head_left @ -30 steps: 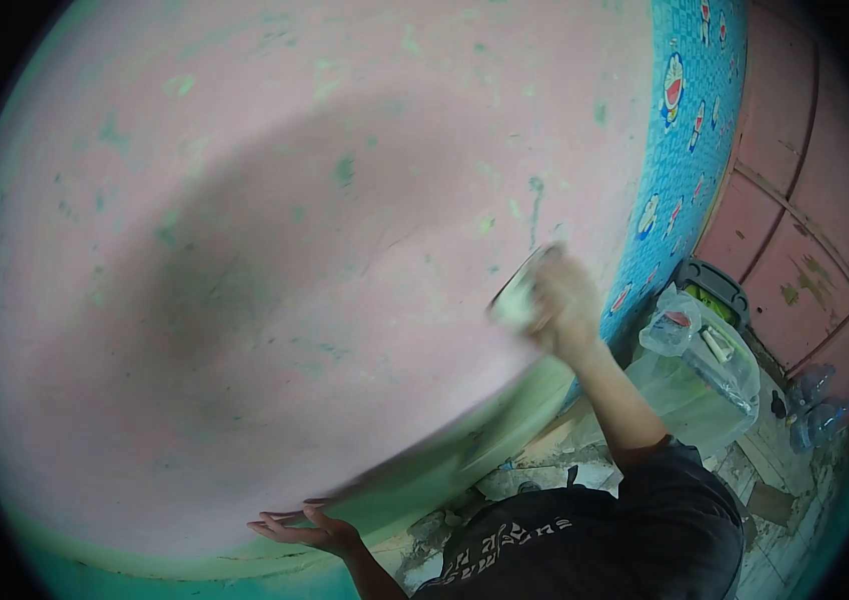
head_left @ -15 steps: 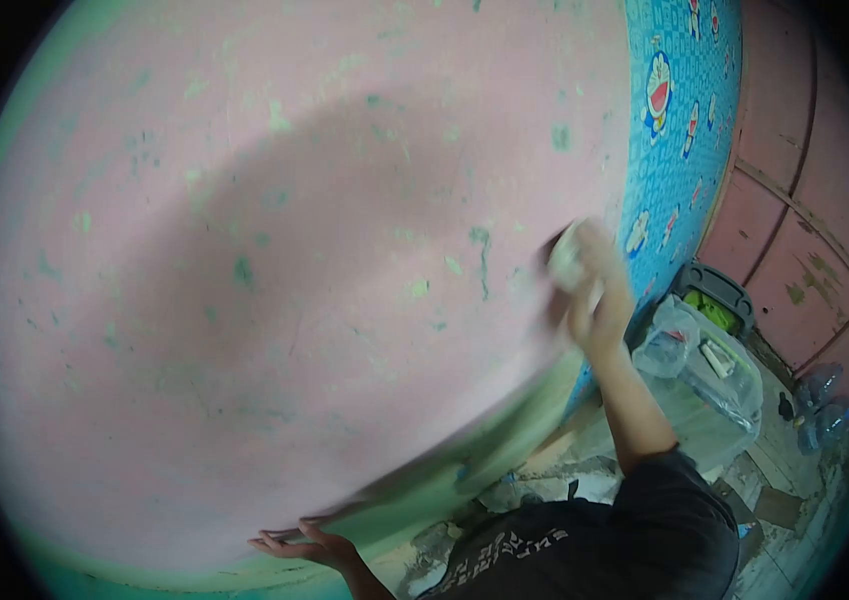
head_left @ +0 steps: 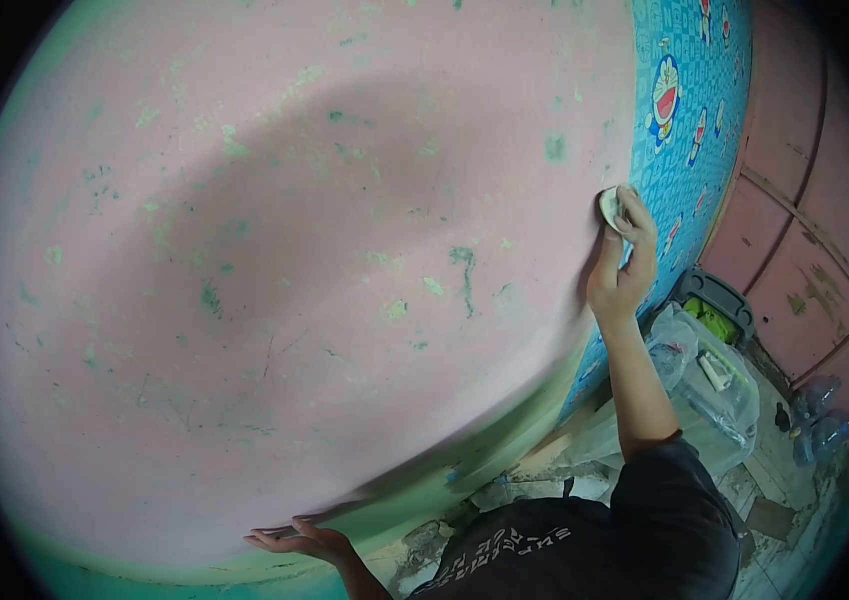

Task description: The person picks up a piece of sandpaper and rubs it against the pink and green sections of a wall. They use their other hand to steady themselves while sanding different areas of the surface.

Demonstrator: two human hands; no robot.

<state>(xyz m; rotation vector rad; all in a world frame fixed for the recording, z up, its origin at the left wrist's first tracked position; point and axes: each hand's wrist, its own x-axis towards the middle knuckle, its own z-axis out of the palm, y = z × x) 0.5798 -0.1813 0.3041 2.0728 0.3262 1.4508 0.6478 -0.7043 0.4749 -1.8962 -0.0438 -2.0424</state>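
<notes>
A pink wall (head_left: 344,300) with green and pale worn patches fills most of the view. My right hand (head_left: 626,265) grips a pale rounded pad (head_left: 608,208) between thumb and fingers, right at the wall surface near the blue patterned wallpaper (head_left: 669,160). What the pad is made of does not show clearly. Low on the left, my left hand (head_left: 306,543) is open, its fingers stretched out along the lower part of the pink wall, holding nothing.
Right of my arm stand a clear plastic bag (head_left: 719,400) and a grey container (head_left: 719,300) with something bright green in it. Pink door panels (head_left: 794,150) rise behind. Plastic bottles (head_left: 824,425) and bits of debris (head_left: 772,520) lie on the floor.
My right hand has moved up and to the right with the pad, closer to the wallpaper edge. The view has shifted slightly. My left hand stays at about the same place.
</notes>
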